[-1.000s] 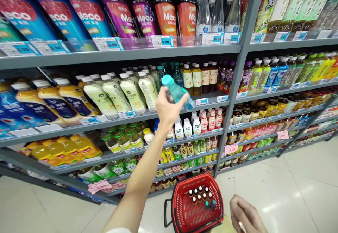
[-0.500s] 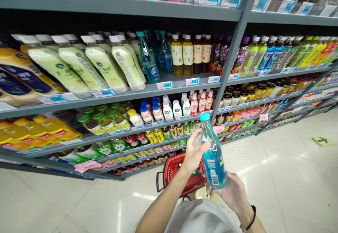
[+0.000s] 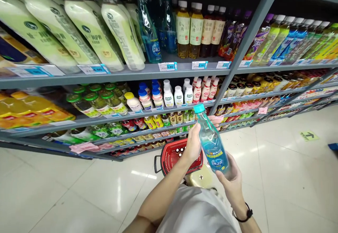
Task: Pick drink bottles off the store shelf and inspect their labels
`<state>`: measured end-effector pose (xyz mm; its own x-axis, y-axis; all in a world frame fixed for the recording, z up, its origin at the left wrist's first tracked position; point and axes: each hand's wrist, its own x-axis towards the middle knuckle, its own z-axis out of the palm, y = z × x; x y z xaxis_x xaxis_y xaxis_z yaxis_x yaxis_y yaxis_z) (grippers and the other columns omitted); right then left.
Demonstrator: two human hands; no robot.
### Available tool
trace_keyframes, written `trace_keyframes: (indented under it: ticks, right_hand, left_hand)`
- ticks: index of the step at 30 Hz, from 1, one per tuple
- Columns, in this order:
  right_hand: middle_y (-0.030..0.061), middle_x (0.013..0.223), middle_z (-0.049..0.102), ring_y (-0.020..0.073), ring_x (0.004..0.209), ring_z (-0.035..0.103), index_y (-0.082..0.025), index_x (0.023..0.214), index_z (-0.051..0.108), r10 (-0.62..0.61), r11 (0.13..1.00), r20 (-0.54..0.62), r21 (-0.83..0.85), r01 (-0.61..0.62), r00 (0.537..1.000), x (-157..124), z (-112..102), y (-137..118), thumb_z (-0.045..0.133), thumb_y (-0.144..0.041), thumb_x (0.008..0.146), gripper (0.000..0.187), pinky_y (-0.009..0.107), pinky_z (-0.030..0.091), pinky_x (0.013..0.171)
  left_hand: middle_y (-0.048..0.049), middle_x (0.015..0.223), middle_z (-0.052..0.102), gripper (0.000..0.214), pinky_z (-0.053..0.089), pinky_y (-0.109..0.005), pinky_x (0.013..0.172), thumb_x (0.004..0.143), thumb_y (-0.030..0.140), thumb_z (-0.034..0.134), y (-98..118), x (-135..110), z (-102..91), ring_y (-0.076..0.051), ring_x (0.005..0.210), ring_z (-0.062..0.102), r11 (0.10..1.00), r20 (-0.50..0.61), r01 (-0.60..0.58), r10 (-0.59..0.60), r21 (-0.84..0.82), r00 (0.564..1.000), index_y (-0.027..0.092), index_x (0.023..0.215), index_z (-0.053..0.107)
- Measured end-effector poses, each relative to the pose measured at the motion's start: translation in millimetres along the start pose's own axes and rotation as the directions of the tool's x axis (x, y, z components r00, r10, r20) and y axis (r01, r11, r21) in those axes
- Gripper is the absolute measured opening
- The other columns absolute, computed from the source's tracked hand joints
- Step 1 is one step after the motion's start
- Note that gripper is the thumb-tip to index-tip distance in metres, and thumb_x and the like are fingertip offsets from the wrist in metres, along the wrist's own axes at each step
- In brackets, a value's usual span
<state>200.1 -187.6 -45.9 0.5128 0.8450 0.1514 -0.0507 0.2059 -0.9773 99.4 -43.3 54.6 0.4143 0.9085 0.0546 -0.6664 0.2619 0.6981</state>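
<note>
Glossy tiled floor (image 3: 79, 190) and packed drinks shelves (image 3: 118, 76) of a shop aisle — the left hand (image 3: 194, 145) curls closed around a blue-tinted plastic bottle (image 3: 211, 143), the right hand (image 3: 229, 178) cups its base — a red shopping basket (image 3: 171, 157) just beyond.

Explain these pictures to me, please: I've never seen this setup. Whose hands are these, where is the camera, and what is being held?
There is no machine here: these are a person's two bare hands, filmed by one camera worn on their head, looking forward and down. The left hand and the right hand, with its black wristband, both hold a clear plastic bottle of blue drink with a teal cap. Below them is a red plastic shopping basket; ahead stand grey metal shelves of bottled drinks.
</note>
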Motion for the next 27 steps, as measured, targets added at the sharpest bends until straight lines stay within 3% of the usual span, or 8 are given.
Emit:
trace_keyframes:
  ticks: [4, 8, 12, 15, 20, 22, 25, 27]
  right_hand:
    - [0.0097, 0.125, 0.07, 0.0207, 0.104, 0.072, -0.025, 0.131, 0.067, -0.107, 0.989, -0.052, -0.106, 0.101, 0.993, -1, 2, -5, 0.093, -0.023, 0.074, 0.063, 0.026, 0.063, 0.079]
    - [0.0115, 0.128, 0.062, 0.0218, 0.109, 0.068, -0.024, 0.136, 0.062, -0.238, 0.946, -0.074, -0.242, 0.214, 0.968, -2, 3, -7, 0.09, -0.019, 0.076, 0.067, 0.028, 0.062, 0.081]
    - [0.0125, 0.131, 0.06, 0.0274, 0.12, 0.065, -0.025, 0.139, 0.059, -0.485, 0.808, -0.009, -0.387, 0.444, 0.874, 3, -3, -7, 0.088, -0.014, 0.076, 0.071, 0.041, 0.061, 0.094]
    - [0.0133, 0.135, 0.062, 0.0306, 0.124, 0.066, -0.028, 0.142, 0.057, -0.587, 0.72, 0.083, -0.402, 0.566, 0.805, 8, -11, -6, 0.087, -0.01, 0.076, 0.075, 0.048, 0.061, 0.097]
    - [0.0146, 0.134, 0.063, 0.0326, 0.123, 0.067, -0.028, 0.145, 0.053, -0.614, 0.712, 0.119, -0.344, 0.613, 0.78, 11, -17, -8, 0.087, -0.013, 0.076, 0.079, 0.053, 0.062, 0.095]
    - [0.0141, 0.132, 0.064, 0.0323, 0.121, 0.067, -0.029, 0.145, 0.053, -0.62, 0.692, 0.145, -0.362, 0.624, 0.771, 10, -21, -10, 0.088, -0.015, 0.076, 0.08, 0.052, 0.063, 0.093]
    - [0.0133, 0.133, 0.064, 0.0312, 0.121, 0.068, -0.032, 0.151, 0.047, -0.629, 0.683, 0.219, -0.303, 0.665, 0.746, 3, -29, -13, 0.086, -0.019, 0.08, 0.082, 0.048, 0.064, 0.093]
    - [0.0152, 0.133, 0.065, 0.0319, 0.121, 0.07, -0.03, 0.153, 0.043, -0.541, 0.778, 0.238, -0.224, 0.587, 0.807, -4, -37, -16, 0.08, -0.037, 0.089, 0.075, 0.048, 0.064, 0.093]
  left_hand:
    - [-0.0172, 0.115, 0.079, 0.068, 0.057, -0.044, 0.106, 0.082, 0.077, 0.066, 3, -2, 0.3, -0.035, 0.125, 0.069, 0.998, -0.02, 0.048, -0.049, -0.03, 0.999, 0.013, 0.104, 0.077]
    - [-0.0183, 0.115, 0.079, 0.075, 0.059, -0.044, 0.102, 0.082, 0.082, 0.062, 5, -3, -0.3, -0.036, 0.122, 0.071, 0.998, -0.015, 0.046, -0.047, -0.03, 0.999, 0.013, 0.107, 0.077]
    - [-0.02, 0.113, 0.078, 0.092, 0.062, -0.045, 0.095, 0.079, 0.095, 0.05, 6, -4, -0.3, -0.036, 0.114, 0.074, 0.999, -0.03, 0.027, -0.029, -0.042, 0.999, 0.012, 0.108, 0.076]
    - [-0.0195, 0.108, 0.078, 0.098, 0.063, -0.045, 0.091, 0.074, 0.103, 0.04, 7, -7, 2.5, -0.036, 0.113, 0.073, 0.996, -0.07, -0.033, 0.027, -0.087, 0.997, 0.014, 0.099, 0.074]
    - [-0.0081, 0.085, 0.074, 0.069, 0.06, -0.036, 0.075, 0.079, 0.088, 0.06, 10, -13, 13.3, -0.024, 0.083, 0.073, 0.987, -0.094, -0.106, 0.096, -0.118, 0.991, 0.02, 0.088, 0.067]
    - [-0.0029, 0.068, 0.065, 0.064, 0.058, -0.034, 0.072, 0.083, 0.084, 0.06, 12, -15, 19.6, -0.019, 0.066, 0.067, 0.985, -0.083, -0.118, 0.108, -0.124, 0.991, 0.02, 0.081, 0.065]
    - [-0.0001, 0.057, 0.057, 0.064, 0.058, -0.032, 0.071, 0.087, 0.082, 0.059, 14, -16, 31.2, -0.016, 0.058, 0.063, 0.977, -0.064, -0.147, 0.138, -0.156, 0.988, 0.019, 0.076, 0.064]
    - [-0.0001, 0.058, 0.058, 0.063, 0.056, -0.03, 0.066, 0.089, 0.081, 0.058, 15, -17, 40.2, -0.016, 0.057, 0.063, 0.969, -0.032, -0.153, 0.15, -0.195, 0.988, 0.019, 0.077, 0.064]
